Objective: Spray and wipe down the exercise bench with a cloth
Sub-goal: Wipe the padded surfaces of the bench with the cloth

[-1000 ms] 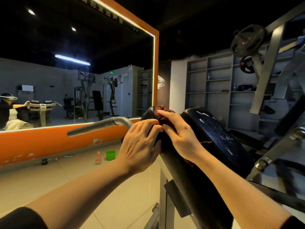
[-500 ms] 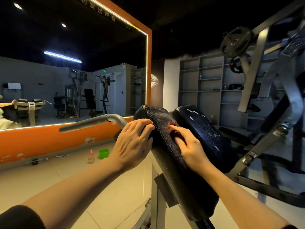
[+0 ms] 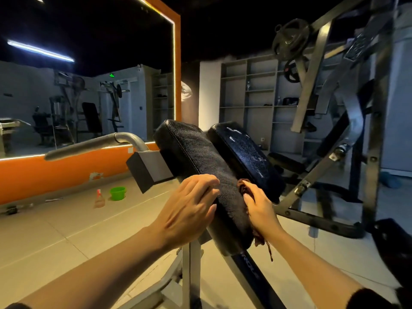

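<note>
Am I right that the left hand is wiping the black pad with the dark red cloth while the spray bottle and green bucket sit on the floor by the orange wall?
Not quite: the head view shows the right hand pressing the dark red cloth to the black pad. The left hand only steadies the pad's edge. The spray bottle and green bucket do sit on the floor by the orange wall.

Black tilted bench pad [image 3: 196, 152], leather creased; dark red cloth [image 3: 244, 188] lies against its right edge. Pale tiled floor [image 3: 66, 230]: green bucket [image 3: 117, 193] and spray bottle [image 3: 99, 198] side by side, far left, near orange wall base.
</note>
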Demonstrator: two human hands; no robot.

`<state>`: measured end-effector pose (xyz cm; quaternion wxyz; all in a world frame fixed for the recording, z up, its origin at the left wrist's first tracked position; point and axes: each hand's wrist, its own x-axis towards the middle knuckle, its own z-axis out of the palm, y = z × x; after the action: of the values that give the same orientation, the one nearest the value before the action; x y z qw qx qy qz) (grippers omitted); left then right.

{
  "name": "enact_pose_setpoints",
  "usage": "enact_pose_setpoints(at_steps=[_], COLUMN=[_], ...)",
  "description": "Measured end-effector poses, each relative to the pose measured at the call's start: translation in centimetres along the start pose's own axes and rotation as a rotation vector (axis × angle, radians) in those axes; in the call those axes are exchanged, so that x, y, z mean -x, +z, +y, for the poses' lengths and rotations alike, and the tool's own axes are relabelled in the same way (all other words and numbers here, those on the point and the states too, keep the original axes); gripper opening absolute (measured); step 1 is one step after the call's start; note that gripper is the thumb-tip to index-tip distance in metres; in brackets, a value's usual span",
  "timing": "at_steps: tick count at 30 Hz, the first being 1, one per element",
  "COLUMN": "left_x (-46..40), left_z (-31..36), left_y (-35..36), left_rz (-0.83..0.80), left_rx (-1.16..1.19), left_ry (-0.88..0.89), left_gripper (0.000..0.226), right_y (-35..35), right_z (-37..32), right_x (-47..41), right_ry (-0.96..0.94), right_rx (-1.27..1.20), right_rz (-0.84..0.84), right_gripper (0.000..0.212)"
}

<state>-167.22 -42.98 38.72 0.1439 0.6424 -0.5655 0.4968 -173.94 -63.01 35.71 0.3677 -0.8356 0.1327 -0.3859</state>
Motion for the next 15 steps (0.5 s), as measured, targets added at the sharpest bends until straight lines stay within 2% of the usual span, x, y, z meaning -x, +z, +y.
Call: enact_pose_setpoints(at_steps=[2,5,7,9,12,13,15], left_x=[0.7,1.0,0.9,1.0,1.3,1.4,1.4], left_z=[0.6,1.3,2.0,2.6,2.6,2.4,2.0], left_y=[0.2,0.7,0.9,0.7,0.2,0.1,-0.2], left_rz=[-0.011,0.006,0.011,-0.012,-0.024,-0.024,-0.016], left_rx=[0.002,0.022,0.035,0.016,-0.008,-0.007,-0.001], left_ry=[0.030,0.034,0.043,0.076,0.095,0.092,0.073], left_gripper=[0.032,0.035,0.037,0.035,0.032,0.032,0.034], right_y=[0.6,1.2,0.7,-0.3,-2.4,-3.1,-4.2], right_z=[-0.6,-3.2,-2.4,0.2,4.4,4.9,4.8], right_x=[1.9,5.7,6.0,5.2,4.5,4.4,4.0], right_ry=[-0.057,-0.322,-0.347,-0.192,0.123,0.172,0.153], right_rx=[-0.027,-0.108,-0.116,-0.087,0.126,0.186,0.224], right_rz=[0.009,-0.079,-0.102,-0.055,0.006,0.014,0.078], right_gripper=[0.038,0.042,0.042,0.039,0.036,0.035,0.040])
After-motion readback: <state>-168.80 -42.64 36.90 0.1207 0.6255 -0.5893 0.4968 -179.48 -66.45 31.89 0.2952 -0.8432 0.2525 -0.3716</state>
